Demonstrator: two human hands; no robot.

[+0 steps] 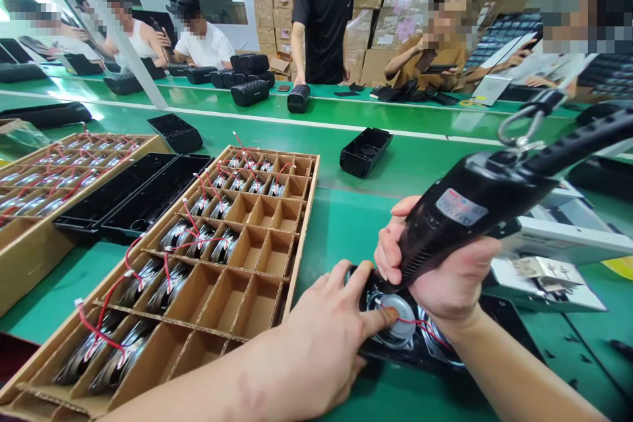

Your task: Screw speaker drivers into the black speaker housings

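Note:
My right hand (440, 273) is wrapped round a black electric screwdriver (475, 208), its tip pointing down at a black speaker housing (499, 326) on the green table. A round silver speaker driver (400, 320) with a red wire sits in that housing. My left hand (326, 343) rests on the housing's left end, fingers stretched out, with the index fingertip on the driver's rim. A cable and a metal hook lead up and right from the screwdriver.
A cardboard divider tray (257, 264) of wired speaker drivers lies left of my hands, a second tray (30, 244) further left. Black housings (366, 151) lie on the green belt. Several people sit or stand across the table before stacked cartons. White boxes (554, 250) lie at right.

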